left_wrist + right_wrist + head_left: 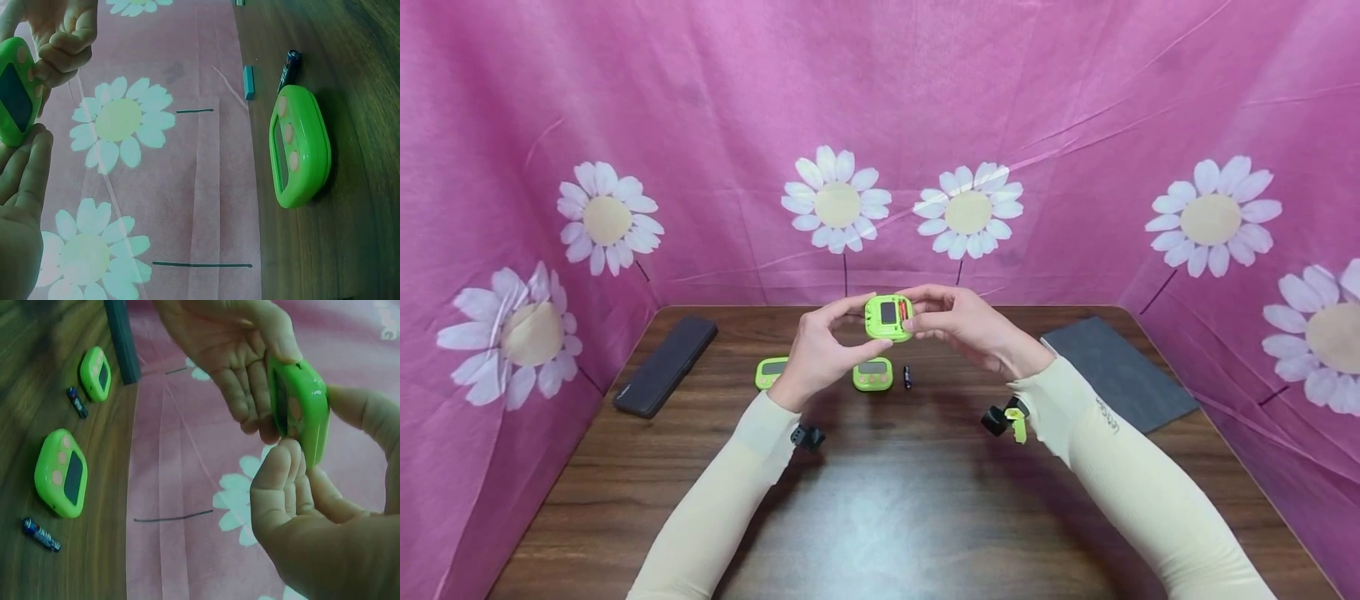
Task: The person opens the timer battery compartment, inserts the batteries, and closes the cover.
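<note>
A lime-green digital timer [875, 327] is held up over the table, its back with a dark square facing the head camera. A red strip [903, 308] shows in a slot along its right side. My left hand [822, 348] grips the timer's left side between thumb and fingers. From the right, my right hand [964, 323] pinches it, thumb at the slot and fingers beneath. The timer's screen side faces down, with buttons showing in the left wrist view. Below, a second timer [872, 383] stands beside a small dark battery [907, 377]. A third timer [767, 372] is partly hidden by my left hand.
A long black case [666, 367] lies at the table's left edge. At the right lies a dark grey flat board [1120, 373]. Another battery [77, 402] lies between the two timers on the wooden table. A pink flowered cloth [880, 100] hangs behind.
</note>
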`<state>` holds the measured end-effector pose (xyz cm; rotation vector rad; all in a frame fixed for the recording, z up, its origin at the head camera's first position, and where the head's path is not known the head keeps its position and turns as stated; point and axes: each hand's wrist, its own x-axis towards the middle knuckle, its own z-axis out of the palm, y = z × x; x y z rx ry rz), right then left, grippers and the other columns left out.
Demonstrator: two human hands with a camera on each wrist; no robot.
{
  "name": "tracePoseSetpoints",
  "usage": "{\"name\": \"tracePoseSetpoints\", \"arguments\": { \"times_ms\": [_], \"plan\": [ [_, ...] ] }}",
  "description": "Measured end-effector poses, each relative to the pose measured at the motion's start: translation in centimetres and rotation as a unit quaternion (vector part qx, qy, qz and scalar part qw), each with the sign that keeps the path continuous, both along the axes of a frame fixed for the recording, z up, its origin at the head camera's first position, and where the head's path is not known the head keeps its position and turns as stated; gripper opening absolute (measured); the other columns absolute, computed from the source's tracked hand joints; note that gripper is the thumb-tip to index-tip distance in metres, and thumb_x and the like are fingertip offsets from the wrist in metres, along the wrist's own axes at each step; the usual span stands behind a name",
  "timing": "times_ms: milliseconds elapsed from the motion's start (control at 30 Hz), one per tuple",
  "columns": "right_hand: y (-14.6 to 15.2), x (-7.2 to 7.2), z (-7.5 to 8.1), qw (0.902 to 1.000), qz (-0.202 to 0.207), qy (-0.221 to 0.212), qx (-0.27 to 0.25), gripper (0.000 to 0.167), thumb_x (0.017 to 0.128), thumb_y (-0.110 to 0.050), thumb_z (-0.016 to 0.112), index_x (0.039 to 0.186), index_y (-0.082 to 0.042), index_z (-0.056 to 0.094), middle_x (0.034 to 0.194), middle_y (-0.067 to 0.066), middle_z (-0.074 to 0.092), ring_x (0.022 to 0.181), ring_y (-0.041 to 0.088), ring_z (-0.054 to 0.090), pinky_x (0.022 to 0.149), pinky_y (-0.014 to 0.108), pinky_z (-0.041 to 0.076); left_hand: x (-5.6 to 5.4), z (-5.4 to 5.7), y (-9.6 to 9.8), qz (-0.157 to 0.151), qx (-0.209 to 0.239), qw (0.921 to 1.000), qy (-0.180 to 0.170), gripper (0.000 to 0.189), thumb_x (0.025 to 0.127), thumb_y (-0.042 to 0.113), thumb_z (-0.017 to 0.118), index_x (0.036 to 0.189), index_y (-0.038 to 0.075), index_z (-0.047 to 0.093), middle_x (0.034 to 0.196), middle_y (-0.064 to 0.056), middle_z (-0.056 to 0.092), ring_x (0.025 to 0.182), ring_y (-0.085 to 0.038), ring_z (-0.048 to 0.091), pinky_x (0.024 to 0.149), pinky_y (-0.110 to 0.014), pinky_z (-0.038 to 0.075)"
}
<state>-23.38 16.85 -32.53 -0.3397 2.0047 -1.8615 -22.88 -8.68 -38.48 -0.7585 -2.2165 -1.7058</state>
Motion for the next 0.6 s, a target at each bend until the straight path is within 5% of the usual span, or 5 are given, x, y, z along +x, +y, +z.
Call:
{"name": "tracePoseSetpoints", "arguments": {
  "times_ms": [400,600],
  "plan": [
    [-0.1,0.2,0.2,1.0,-0.004,-0.004,0.006,0.056,0.102,0.002,0.072,0.156,0.005,0.057,0.112,-0.001,0.076,0.096,0.01,0.073,0.088,0.024,0.063,0.0,-0.2,0.1,-0.002,-0.004,1.0,0.006,0.067,0.083,0.017,0.1,0.145,0.014,0.075,0.122,-0.007,0.085,0.113,-0.023,0.079,0.107,-0.055,0.064],
    [1.5,1.0,0.0,0.9913,-0.03,0.076,0.103,0.053,0.101,-0.016,0.082,0.152,-0.01,0.068,0.117,0.002,0.077,0.103,0.013,0.073,0.091,0.024,0.062,0.0,-0.1,0.0,-0.004,-0.001,1.0,0.008,0.067,0.084,0.017,0.1,0.146,0.014,0.075,0.123,-0.007,0.085,0.115,-0.024,0.078,0.11,-0.059,0.062]
  ]
}}
